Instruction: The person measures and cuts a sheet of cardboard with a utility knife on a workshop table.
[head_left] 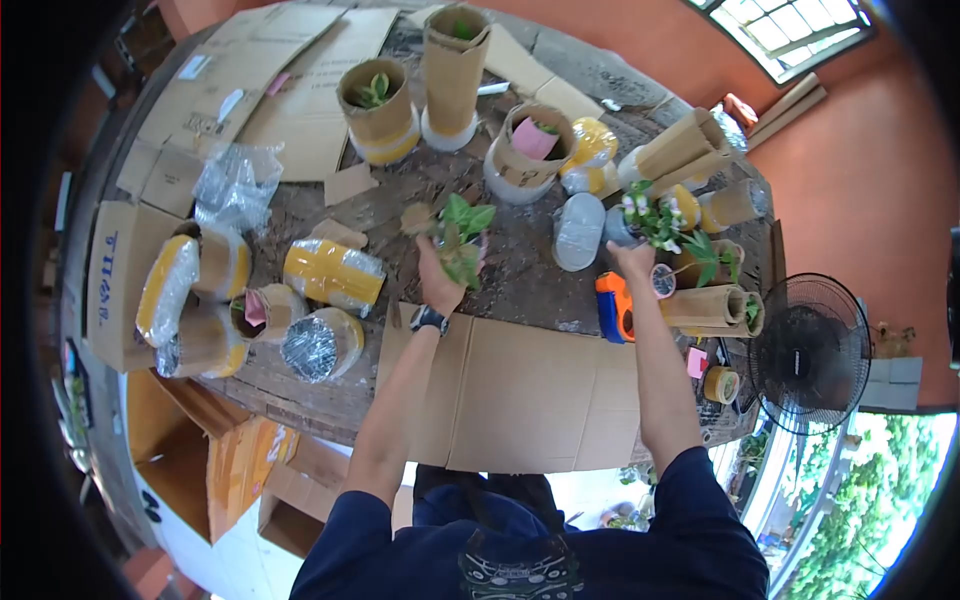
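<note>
My left hand is closed around the base of a green leafy plant over the middle of the table. A brown clump shows just beyond the fingers. Farther right, my right hand is at the pot of a white-flowered plant, its fingers curled against the pot's near side. Just below that hand stands an orange and blue tape dispenser. To its left lies a bubble-wrapped bundle. A flat cardboard sheet lies between my forearms at the table's near edge.
Cardboard tubes with plants, such as a tall one, stand along the back. Several taped, wrapped tubes lie at left beside bubble wrap. More tubes lie at right near a black fan. Open boxes sit below left.
</note>
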